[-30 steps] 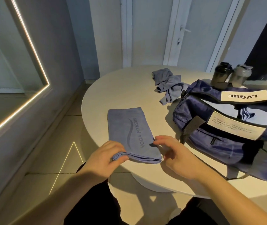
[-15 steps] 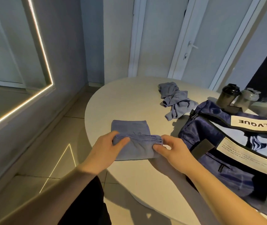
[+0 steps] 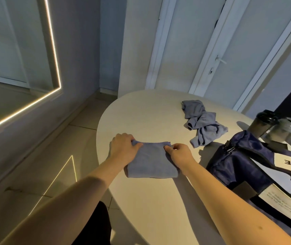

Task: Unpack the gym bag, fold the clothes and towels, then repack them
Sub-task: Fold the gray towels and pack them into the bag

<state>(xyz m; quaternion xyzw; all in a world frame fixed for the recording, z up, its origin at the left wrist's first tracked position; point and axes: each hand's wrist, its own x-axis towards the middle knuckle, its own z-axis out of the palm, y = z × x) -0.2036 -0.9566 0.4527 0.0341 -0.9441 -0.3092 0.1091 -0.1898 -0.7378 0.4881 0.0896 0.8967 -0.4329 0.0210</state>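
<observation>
Head camera: a left hand (image 3: 123, 149) and right hand (image 3: 178, 154) pinch the far corners of a folded blue towel (image 3: 151, 164) lying flat on the round table (image 3: 150, 112), near the gym bag (image 3: 238, 167). The cloth looks light, soft and limp, best carried by its corners.

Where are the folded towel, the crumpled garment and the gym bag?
folded towel (image 3: 151, 163), head view, middle of its top face.
crumpled garment (image 3: 203, 124), head view, its bunched middle.
gym bag (image 3: 238, 167), head view, dark blue end panel.
</observation>
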